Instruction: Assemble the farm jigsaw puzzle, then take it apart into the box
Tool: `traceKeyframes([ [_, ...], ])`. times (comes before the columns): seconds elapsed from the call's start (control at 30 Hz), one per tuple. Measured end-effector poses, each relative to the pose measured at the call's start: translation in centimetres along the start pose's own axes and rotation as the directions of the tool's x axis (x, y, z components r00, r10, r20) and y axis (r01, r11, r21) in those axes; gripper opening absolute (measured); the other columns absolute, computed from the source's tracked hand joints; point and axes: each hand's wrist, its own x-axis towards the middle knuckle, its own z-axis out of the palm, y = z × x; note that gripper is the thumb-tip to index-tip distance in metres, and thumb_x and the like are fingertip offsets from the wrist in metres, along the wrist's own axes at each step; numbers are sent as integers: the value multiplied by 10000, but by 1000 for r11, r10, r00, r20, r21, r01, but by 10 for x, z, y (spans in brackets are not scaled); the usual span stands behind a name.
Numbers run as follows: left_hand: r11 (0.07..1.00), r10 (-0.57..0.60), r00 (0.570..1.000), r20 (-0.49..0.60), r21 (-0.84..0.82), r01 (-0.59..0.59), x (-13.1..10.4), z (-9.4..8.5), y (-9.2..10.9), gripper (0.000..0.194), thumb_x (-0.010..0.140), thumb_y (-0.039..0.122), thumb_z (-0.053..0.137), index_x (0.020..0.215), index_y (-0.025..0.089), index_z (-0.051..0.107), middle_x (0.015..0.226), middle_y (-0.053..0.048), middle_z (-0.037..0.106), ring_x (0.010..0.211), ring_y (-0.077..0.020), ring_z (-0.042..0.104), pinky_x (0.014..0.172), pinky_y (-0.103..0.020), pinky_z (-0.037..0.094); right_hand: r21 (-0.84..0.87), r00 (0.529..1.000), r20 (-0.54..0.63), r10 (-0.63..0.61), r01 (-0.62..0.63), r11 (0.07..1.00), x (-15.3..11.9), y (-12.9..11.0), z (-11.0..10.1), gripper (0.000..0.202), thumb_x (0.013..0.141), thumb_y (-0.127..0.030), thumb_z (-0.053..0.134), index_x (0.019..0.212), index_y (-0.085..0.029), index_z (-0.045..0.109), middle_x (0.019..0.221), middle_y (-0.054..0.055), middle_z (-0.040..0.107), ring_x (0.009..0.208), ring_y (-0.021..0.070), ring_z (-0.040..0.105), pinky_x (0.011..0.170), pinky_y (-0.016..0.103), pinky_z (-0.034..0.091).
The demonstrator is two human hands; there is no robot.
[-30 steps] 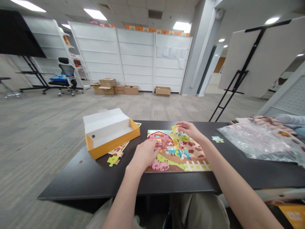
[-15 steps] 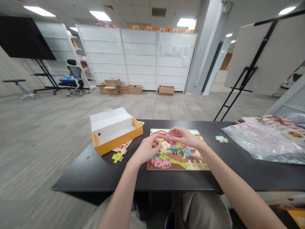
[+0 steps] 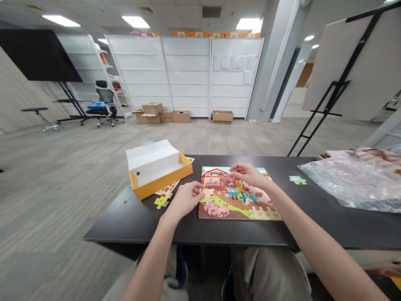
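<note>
Sitting at the far left of the black table is an open yellow box with a white inside, and loose puzzle pieces lie half under its near edge. Just right of them, the left hand pinches a single puzzle piece between thumb and fingers at the left edge of the farm puzzle, which lies flat near the table's middle. The right hand rests over the puzzle's upper part, fingers curled down onto the picture; whether it grips anything cannot be told. Farther right lies one pale green piece, then crumpled clear plastic wrap.
</note>
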Motion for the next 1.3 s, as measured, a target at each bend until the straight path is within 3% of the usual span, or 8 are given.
traceKeyframes([
  [0.2,949,69,998,-12,308,-62,-2,-1,8,205,778,281,683,956,195,740,944,-53,684,695,-160,643,692,-278,492,-19,1000,-18,-5,5,1000,1,4,-3,305,778,-450,725,903,-183,650,852,51,730,801,194,699,728,320,547],
  [0.6,908,105,994,24,405,-106,-10,-13,10,292,882,349,578,1115,236,713,1137,-57,647,749,-156,650,761,-290,509,-120,1000,8,-8,8,993,-1,8,-3,264,834,-439,659,910,-186,651,821,37,719,771,182,689,673,292,530],
  [0.73,872,2,982,-190,480,91,-22,-47,-6,312,897,379,546,1132,228,686,1023,-52,709,829,-202,677,741,-297,497,-156,1000,5,-29,29,987,0,9,-5,249,848,-430,634,897,-186,654,809,36,719,747,176,685,654,285,518],
  [0.87,749,-178,913,-368,551,368,-41,-83,-26,388,904,533,497,1082,247,690,979,-58,749,890,-260,694,700,-308,466,-184,998,16,-53,55,981,0,11,-6,234,861,-421,622,902,-193,656,803,33,723,743,177,687,654,284,521],
  [0.97,670,-262,903,-340,610,424,-53,-90,-30,491,840,652,531,1090,258,682,1031,-70,757,947,-290,697,703,-309,464,-204,997,28,-65,70,976,0,12,-6,203,865,-394,618,905,-199,658,819,37,730,765,184,694,676,291,535],
  [1.1,584,-292,911,-290,700,410,-59,-81,-23,457,808,578,599,1138,268,661,1066,-89,754,980,-323,699,756,-345,487,-254,997,34,-62,69,965,0,13,-5,183,871,-361,602,922,-197,664,842,43,736,771,189,696,683,299,540],
  [1.2,701,-196,946,-260,638,320,-56,-76,-21,402,787,433,631,1143,247,638,1081,-86,749,996,-311,700,801,-364,513,-276,998,26,-56,61,959,-1,11,-5,192,870,-364,603,925,-193,672,844,42,737,764,189,692,676,299,537],
  [1.3,931,-94,968,-231,325,168,-48,-72,-20,332,809,392,582,1082,208,627,1014,-71,758,935,-249,719,801,-338,556,-275,998,27,-53,59,960,-2,5,-4,226,876,-396,604,928,-190,679,816,38,729,744,187,680,658,299,530],
])
